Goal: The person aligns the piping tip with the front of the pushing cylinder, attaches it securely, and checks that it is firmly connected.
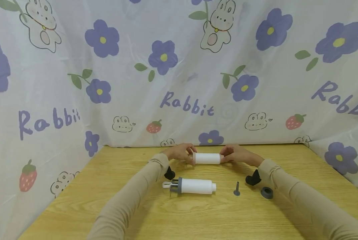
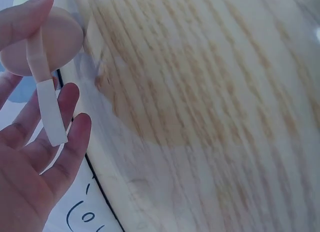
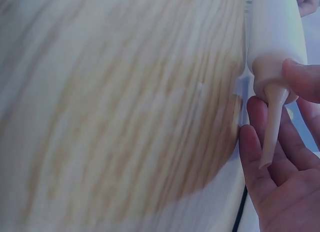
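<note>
Near the table's far edge lies a white decorating syringe [image 1: 207, 158] with beige ends, held level between both hands. My left hand [image 1: 179, 152] grips its left end; in the left wrist view the thumb lies over the round beige cap [image 2: 67, 39], and a handle with a white tip [image 2: 52, 111] sticks out past the fingers. My right hand [image 1: 239, 155] holds the other end. The right wrist view shows thumb and fingers about the beige collar, with a tapered beige nozzle [image 3: 273, 127] pointing toward the palm.
A second white syringe with a grey cap [image 1: 197, 186] lies closer on the wooden table [image 1: 197, 220]. To its right are a small grey nozzle [image 1: 237, 190] standing upright and a grey ring [image 1: 267, 192]. A printed curtain [image 1: 130, 90] hangs behind the table.
</note>
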The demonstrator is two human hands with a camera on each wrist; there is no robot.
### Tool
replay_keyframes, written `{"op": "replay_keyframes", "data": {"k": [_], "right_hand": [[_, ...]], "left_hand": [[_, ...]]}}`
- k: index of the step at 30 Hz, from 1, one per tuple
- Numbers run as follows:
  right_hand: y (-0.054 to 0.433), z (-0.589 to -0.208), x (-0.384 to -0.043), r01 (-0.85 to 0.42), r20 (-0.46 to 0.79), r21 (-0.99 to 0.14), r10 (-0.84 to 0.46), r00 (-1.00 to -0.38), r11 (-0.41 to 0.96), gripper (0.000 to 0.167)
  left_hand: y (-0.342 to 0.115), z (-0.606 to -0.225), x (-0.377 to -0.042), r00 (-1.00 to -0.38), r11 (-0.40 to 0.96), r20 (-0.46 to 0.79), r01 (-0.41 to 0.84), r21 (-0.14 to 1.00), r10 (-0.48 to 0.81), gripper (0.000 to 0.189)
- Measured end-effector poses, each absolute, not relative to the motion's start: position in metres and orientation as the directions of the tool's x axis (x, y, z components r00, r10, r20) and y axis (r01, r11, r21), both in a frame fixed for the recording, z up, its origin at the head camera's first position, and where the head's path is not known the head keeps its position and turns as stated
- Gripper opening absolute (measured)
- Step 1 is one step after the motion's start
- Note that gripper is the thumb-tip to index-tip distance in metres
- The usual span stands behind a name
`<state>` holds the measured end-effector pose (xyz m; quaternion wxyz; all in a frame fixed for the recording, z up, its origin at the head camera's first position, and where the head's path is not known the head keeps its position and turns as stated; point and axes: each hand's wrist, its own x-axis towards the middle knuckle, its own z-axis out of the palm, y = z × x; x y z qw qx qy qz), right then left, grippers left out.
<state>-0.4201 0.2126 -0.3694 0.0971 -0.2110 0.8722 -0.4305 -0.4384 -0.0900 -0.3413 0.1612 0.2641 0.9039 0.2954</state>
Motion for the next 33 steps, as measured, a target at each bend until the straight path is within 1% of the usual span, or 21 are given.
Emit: {"op": "replay_keyframes", "data": {"k": [6,11,14,19,25,30,33], "right_hand": [[0.213,-0.372,-0.418,-0.274,0.015,-0.805,-0.443,-0.896,0.527,0.034],[0.217,-0.367,-0.413,-0.282,0.021,-0.787,-0.433,-0.901,0.549,0.045],[0.224,-0.363,-0.410,-0.286,0.030,-0.783,-0.425,-0.905,0.553,0.046],[0.240,-0.358,-0.405,-0.277,0.040,-0.785,-0.402,-0.915,0.553,0.042],[0.267,-0.355,-0.395,-0.259,0.028,-0.775,-0.379,-0.925,0.576,0.047],[0.290,-0.347,-0.385,-0.271,0.033,-0.781,-0.396,-0.918,0.563,0.050],[0.300,-0.344,-0.380,-0.270,0.033,-0.784,-0.396,-0.917,0.559,0.049]], "left_hand": [[-0.089,-0.341,-0.437,-0.798,0.694,-0.156,0.387,0.608,0.582,0.055],[-0.093,-0.340,-0.439,-0.785,0.688,-0.168,0.392,0.611,0.596,0.065],[-0.098,-0.337,-0.441,-0.790,0.682,-0.155,0.392,0.617,0.594,0.069],[-0.107,-0.330,-0.442,-0.799,0.669,-0.144,0.373,0.643,0.584,0.065],[-0.117,-0.323,-0.437,-0.801,0.662,-0.133,0.375,0.649,0.584,0.066],[-0.126,-0.316,-0.435,-0.825,0.640,-0.091,0.357,0.681,0.557,0.063],[-0.128,-0.314,-0.434,-0.825,0.606,-0.050,0.372,0.703,0.564,0.063]]}}
